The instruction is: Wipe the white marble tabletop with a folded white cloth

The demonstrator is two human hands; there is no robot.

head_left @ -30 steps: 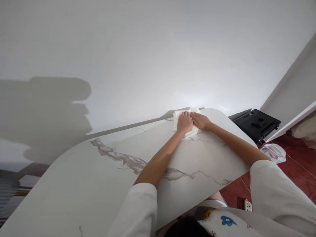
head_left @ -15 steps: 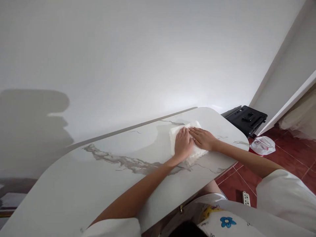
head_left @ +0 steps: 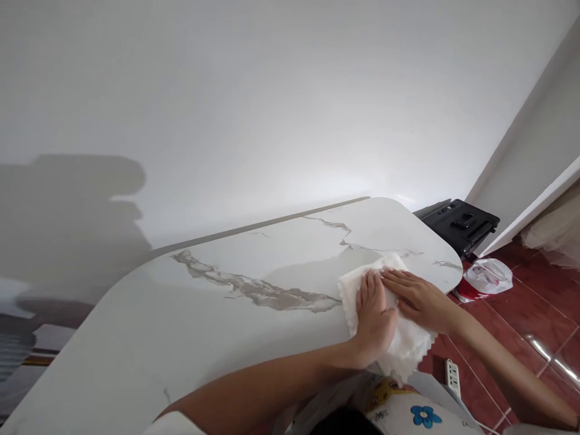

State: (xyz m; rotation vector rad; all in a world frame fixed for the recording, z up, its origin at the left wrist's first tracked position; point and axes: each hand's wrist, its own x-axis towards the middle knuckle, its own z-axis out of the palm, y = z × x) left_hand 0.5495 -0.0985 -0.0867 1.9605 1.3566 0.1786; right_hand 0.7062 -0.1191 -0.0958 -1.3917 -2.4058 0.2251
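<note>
A white cloth (head_left: 408, 347) with a scalloped edge lies on the white marble-patterned table (head_left: 181, 338), near its front right edge. Its near end hangs past that edge. My left hand (head_left: 375, 311) presses down on the cloth with fingers stretched out flat. Beside it, my right hand (head_left: 421, 299) also rests flat on the cloth, its fingertips close to those of the left. Both hands are open, palms down, and the part of the cloth under them is hidden.
The table's back edge runs along a white wall (head_left: 290, 109). Past its right end stand a black case (head_left: 462, 223) and a white and red plastic bag (head_left: 487, 278) on the red tiled floor (head_left: 534, 302). A power strip (head_left: 452, 377) lies below the front edge.
Both hands have slid the cloth toward me and a little to the right, from mid-table to the front edge. The view has shifted slightly.
</note>
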